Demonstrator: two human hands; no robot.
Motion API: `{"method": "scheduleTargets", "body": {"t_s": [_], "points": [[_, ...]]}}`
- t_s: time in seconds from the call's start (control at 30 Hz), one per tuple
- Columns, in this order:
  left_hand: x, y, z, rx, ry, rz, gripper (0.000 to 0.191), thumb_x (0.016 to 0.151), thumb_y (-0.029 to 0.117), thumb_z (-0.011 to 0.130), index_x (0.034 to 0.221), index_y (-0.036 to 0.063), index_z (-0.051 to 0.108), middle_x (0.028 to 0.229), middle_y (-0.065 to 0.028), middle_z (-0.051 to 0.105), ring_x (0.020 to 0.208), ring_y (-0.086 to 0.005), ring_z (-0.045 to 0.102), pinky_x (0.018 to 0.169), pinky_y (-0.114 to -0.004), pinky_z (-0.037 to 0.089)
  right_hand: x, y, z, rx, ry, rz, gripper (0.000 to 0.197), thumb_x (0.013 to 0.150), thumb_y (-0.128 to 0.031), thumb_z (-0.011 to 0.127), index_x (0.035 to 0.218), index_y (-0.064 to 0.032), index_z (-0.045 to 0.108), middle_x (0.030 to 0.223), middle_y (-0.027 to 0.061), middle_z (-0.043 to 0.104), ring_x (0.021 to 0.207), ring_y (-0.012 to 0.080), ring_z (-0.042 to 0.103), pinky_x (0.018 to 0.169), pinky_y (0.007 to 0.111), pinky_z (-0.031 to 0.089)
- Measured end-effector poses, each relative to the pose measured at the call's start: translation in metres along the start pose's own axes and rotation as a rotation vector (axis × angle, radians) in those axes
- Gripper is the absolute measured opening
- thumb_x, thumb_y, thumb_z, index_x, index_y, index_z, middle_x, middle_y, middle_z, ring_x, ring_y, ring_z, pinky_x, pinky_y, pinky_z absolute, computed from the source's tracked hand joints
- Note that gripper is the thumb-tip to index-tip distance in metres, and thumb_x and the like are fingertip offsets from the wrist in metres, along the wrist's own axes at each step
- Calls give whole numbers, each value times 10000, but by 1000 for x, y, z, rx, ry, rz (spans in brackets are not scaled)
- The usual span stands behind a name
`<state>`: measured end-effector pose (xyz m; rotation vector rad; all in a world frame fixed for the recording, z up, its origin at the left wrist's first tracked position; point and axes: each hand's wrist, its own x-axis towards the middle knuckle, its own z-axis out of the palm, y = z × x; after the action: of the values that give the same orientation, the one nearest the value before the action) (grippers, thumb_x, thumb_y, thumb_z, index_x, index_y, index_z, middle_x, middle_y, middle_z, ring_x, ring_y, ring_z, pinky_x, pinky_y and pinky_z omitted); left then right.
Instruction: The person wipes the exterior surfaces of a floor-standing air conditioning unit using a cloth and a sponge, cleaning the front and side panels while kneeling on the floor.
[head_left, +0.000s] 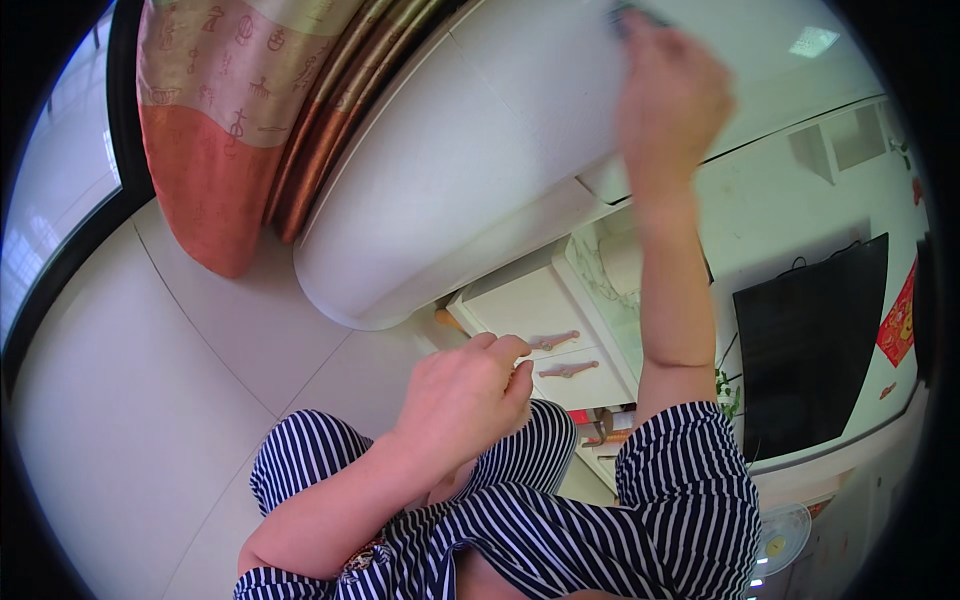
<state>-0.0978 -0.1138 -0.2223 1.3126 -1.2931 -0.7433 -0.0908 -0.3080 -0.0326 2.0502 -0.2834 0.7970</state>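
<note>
My right hand (675, 97) is raised high against the white wall (487, 112), blurred, its fingers closed around a small dark item (637, 19) whose kind I cannot tell. My left hand (472, 390) hangs in front of my body, above my knees in striped cloth (311, 450). Its fingers are curled, with the thumb close to the index finger; whether something small is between them is hidden.
Patterned orange and beige curtains (217, 165) hang at the upper left beside a dark-framed glass pane (60, 172). A white drawer cabinet (525, 315) stands beyond the wall's edge. Farther right are a black television (814, 345), a leafy plant (727, 394) and a fan (784, 536).
</note>
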Motion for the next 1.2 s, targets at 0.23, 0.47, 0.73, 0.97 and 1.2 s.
{"method": "scheduleTargets", "body": {"t_s": [0.23,0.47,0.73,0.97,1.2], "points": [[-1,1,3,-3,-23,12,242,935,249,623,1066,67,716,959,-163,707,844,-383,689,766,-475,541,-141,-43,35,454,-433,-603,249,804,-133,633,1031,-60,705,910,63,669,904,245,648,728,417,497],[0,5,4,14,-56,11,251,934,253,629,1085,72,714,943,-151,710,825,-370,697,743,-459,550,-29,26,-10,-33,39,47,186,905,-127,710,1078,-83,760,794,39,645,725,205,632,629,362,486],[-4,1,2,25,-62,2,260,943,267,616,1091,77,714,934,-140,709,819,-364,697,750,-464,549,-42,3,25,53,68,-327,213,857,-108,678,1049,-143,763,837,26,672,785,253,649,679,424,506],[2,3,2,13,-88,-15,246,948,251,616,1101,85,715,992,-146,719,845,-372,699,778,-463,551,-86,-29,42,262,-160,-332,185,863,-111,648,1023,-111,741,853,33,679,778,257,641,682,421,495],[6,4,7,-8,-77,25,258,943,235,606,1093,46,698,936,-171,702,800,-394,684,743,-491,542,-43,60,3,110,179,-393,161,846,-62,647,969,-70,750,806,54,679,687,220,633,572,346,476]]}}
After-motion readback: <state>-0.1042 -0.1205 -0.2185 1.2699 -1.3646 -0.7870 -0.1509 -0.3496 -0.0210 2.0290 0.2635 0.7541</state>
